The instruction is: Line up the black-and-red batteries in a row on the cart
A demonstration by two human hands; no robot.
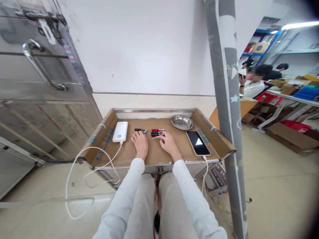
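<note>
At the upper left of the frame I'm seeing a metal door (pixel 15 74) with its curved handle (pixel 46 73) standing out from it. Just right of that, at center left, a white power bank (pixel 120 131) is lying on the cardboard lining (pixel 134 157) of the bench, and a white cable (pixel 117 154) is running from its lower end, looping over the bench's left edge.

Near the middle of the frame, I'm holding the left hand (pixel 140 144) palm down, fingers bent, at the near side of some slim dark pen-like pieces (pixel 141 129). Its fingertips are meeting them in my view, but I can't tell whether they are gripping any.

Right of center, I'm keeping the right hand (pixel 169 145) partly curled, its fingers reaching toward the black pen-like pieces (pixel 157 134); whether it is pinching one, I can't tell. Red pen-like pieces (pixel 158 129) are lying just above those.

Farther right, a shiny metal bowl (pixel 182 122) is sitting toward the bench's back, and a smartphone (pixel 198 143) is lying below it with a cable plugged in. Past these, a gray patterned pole (pixel 228 99) is rising through the frame, and people (pixel 254 88) are sitting at the upper right.
</note>
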